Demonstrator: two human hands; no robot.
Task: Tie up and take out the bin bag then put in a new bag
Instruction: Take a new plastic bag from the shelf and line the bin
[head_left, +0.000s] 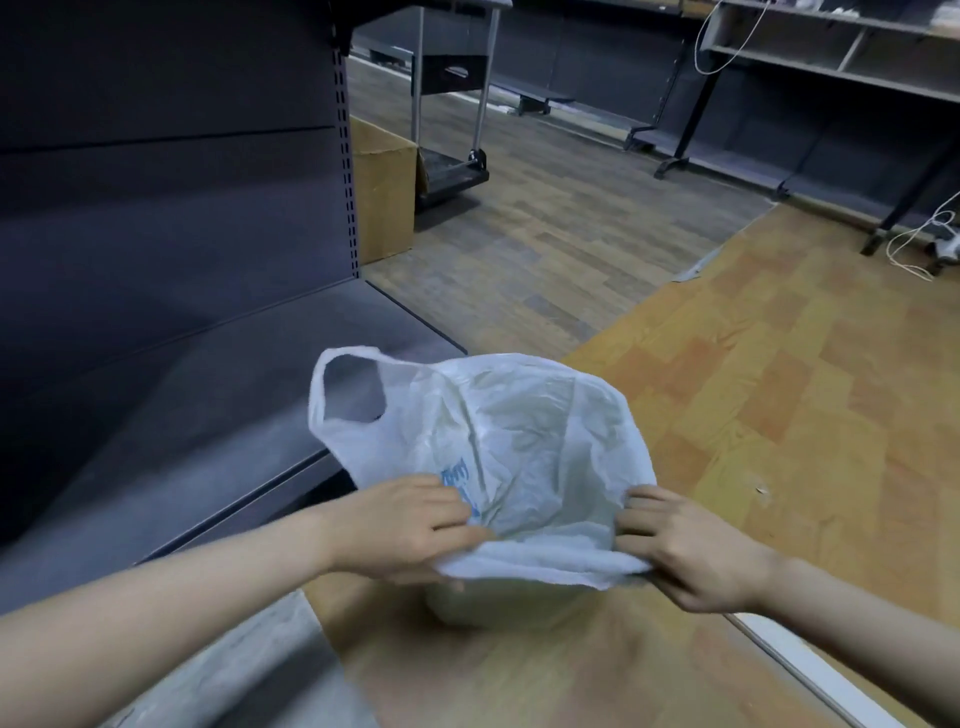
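Now I have both hands pinching the bag's near rim, left hand and right hand apart, mouth stretched open over the bin. Thin, limp, slippery film, so I'd grip the hem or the handle loop.

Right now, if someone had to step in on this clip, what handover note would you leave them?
Left hand: shut on the near-left rim of the white plastic bag.
Right hand: shut on the near-right rim.
The bag's mouth is pulled open over a pale bin, mostly hidden beneath it, standing on the wooden floor. One handle loop stands free at the far left.
Done: a bag is being spread at the bin; no tied-off bag is in view.
Left: seat the rim all round the bin.
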